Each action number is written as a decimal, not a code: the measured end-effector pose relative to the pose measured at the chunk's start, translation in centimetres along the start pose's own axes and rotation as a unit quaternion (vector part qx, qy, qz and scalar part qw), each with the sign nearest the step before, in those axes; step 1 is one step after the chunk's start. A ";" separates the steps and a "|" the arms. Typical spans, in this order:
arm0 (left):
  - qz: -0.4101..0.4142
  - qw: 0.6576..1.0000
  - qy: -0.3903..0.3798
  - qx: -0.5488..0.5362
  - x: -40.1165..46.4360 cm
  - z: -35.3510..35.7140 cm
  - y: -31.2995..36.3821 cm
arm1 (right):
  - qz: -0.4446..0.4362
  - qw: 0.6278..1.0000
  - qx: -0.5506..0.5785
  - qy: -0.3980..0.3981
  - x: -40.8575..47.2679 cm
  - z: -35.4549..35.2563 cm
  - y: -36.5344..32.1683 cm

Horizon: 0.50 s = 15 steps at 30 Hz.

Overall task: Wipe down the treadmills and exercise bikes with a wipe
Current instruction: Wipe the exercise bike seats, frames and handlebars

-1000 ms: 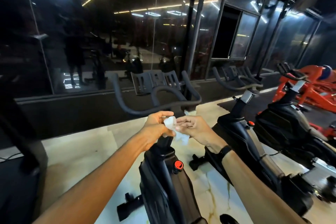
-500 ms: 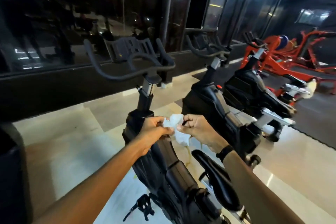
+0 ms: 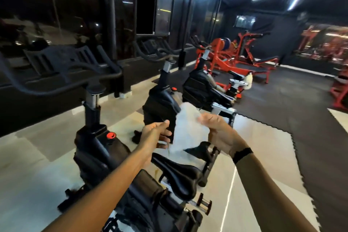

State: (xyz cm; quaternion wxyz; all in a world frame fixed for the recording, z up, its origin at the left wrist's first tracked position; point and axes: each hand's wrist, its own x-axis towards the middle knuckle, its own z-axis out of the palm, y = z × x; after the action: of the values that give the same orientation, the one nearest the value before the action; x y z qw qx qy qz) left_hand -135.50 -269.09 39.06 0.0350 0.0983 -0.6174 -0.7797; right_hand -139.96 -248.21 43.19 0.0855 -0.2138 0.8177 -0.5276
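Note:
A white wipe hangs spread open in front of me, blurred by motion. My right hand pinches its right edge. My left hand sits just left of the wipe with the thumb lifted and the fingers loosely curled; a narrow dark gap shows between them and the wipe. Below my hands stands the nearest black exercise bike, with its saddle, its red knob and its handlebar at the left. A second bike and a third bike stand in a row beyond it.
A dark glass wall runs along the left behind the bikes. Red weight machines stand at the back on a black rubber mat. Pale tiled floor lies around the nearest bike.
The view has swung right and back from the handlebar to the saddle. The bunched wipe, pinched by both hands before, has opened out, and my left hand has drawn away from it.

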 end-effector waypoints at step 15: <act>0.062 0.972 -0.205 0.101 -1.2 30.4 -5.7 | -0.013 0.999 -0.002 0.031 -11.6 -24.9 8.3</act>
State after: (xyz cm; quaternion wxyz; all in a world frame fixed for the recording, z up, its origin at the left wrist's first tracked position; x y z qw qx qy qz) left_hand -139.97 -238.45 40.33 -0.0536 -0.0990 -0.6920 -0.7131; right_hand -140.82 -219.63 45.38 0.0528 -0.2083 0.8181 -0.5334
